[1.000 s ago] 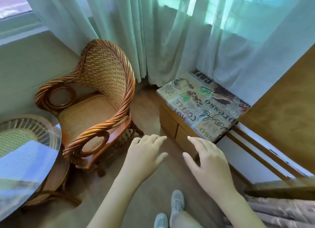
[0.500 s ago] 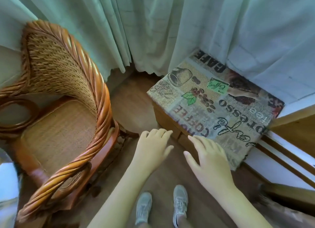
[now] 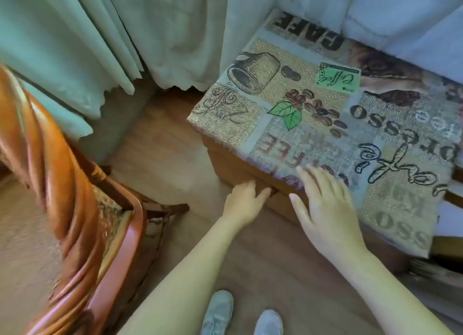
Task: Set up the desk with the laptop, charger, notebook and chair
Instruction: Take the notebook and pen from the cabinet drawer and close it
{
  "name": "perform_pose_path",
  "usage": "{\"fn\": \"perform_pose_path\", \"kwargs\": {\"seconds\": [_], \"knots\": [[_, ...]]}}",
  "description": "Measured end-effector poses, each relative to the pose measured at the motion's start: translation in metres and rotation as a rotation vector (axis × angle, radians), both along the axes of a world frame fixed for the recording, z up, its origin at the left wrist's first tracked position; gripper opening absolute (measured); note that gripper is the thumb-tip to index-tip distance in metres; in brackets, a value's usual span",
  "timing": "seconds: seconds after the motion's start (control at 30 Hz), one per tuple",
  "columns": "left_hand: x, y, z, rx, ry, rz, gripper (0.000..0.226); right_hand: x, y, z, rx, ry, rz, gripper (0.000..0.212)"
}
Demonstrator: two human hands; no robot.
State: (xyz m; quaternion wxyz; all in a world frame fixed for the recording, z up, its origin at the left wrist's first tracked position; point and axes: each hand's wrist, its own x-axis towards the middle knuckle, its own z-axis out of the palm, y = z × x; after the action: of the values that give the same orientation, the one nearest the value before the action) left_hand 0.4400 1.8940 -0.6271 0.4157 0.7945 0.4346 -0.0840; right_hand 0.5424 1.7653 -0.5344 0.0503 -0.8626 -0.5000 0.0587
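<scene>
Pale green curtains (image 3: 105, 41) hang to the wooden floor (image 3: 160, 144) behind a low wooden cabinet (image 3: 240, 169) topped with a coffee-print cushion (image 3: 325, 124). Your left hand (image 3: 244, 204) is at the cabinet's front edge, fingers curled against the wood. Your right hand (image 3: 325, 209) hovers spread and empty over the cushion's near edge. Left of you stands the rattan chair (image 3: 65, 209), blurred. Grey shoes (image 3: 240, 314) show below.
</scene>
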Motion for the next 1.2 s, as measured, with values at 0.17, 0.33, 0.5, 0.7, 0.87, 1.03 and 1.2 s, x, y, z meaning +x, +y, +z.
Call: {"fn": "perform_pose_path", "kwargs": {"seconds": [0.17,0.33,0.5,0.7,0.87,1.03,1.2], "knots": [[0.043,-0.010,-0.039,-0.592,-0.257,0.570,0.067,0.020,0.000,-0.033,0.012,-0.051,0.017,0.054],[0.072,-0.038,-0.040,-1.021,-0.518,0.995,0.081,0.024,-0.006,-0.052,-0.019,-0.136,0.041,0.062],[0.076,-0.038,-0.041,-0.974,-0.537,1.097,0.101,0.021,-0.008,-0.058,-0.015,-0.138,0.011,0.063],[0.076,-0.039,-0.058,-0.984,-0.642,0.984,0.124,0.020,-0.010,-0.058,-0.021,-0.137,0.002,0.066],[0.059,-0.052,-0.055,-0.974,-0.550,1.092,0.113,0.020,-0.009,-0.058,-0.025,-0.125,0.002,0.066],[0.031,-0.055,-0.051,-0.880,-0.488,1.099,0.092,0.017,-0.010,-0.058,-0.024,-0.113,-0.013,0.067],[0.000,-0.043,-0.016,0.403,-0.392,0.709,0.051,0.011,-0.011,-0.058,-0.037,-0.115,-0.040,0.068]]}}
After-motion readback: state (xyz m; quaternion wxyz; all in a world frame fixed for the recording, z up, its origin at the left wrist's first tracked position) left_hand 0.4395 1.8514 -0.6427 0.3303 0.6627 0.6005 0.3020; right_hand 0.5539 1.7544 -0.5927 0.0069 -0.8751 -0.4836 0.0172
